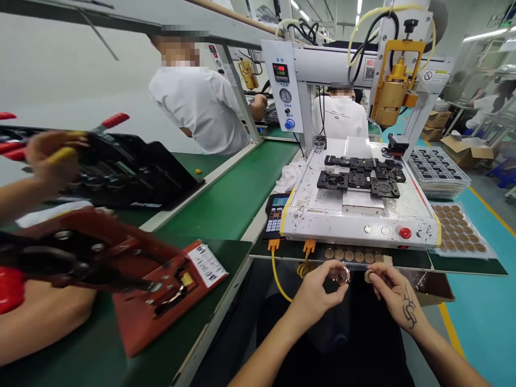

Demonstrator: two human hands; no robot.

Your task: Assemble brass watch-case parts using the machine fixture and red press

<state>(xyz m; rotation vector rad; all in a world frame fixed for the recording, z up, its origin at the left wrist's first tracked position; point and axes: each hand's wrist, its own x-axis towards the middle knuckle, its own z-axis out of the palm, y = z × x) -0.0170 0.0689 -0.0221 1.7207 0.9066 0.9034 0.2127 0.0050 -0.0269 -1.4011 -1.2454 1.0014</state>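
My left hand [313,294] pinches a round, shiny copper-coloured part like a watch case [342,276] between thumb and fingers. To its right, my right hand [397,296] is closed on a small round brown disc [368,276], held at thumb and fingertips. The two pieces are apart, in front of the bench's front edge. Just beyond them, a row of brown discs [349,256] lies along that edge. A benchtop machine [322,226] stands behind the row, with black fixtures [360,177] on its white bed and a gold-coloured head [390,97] above.
A co-worker's hand [52,158] is at the left, by a red hand press [157,285] and a black tool holder [149,177]. A yellow cable [276,277] hangs below the bench edge. More discs [459,228] and stacked trays [439,172] are at the right.
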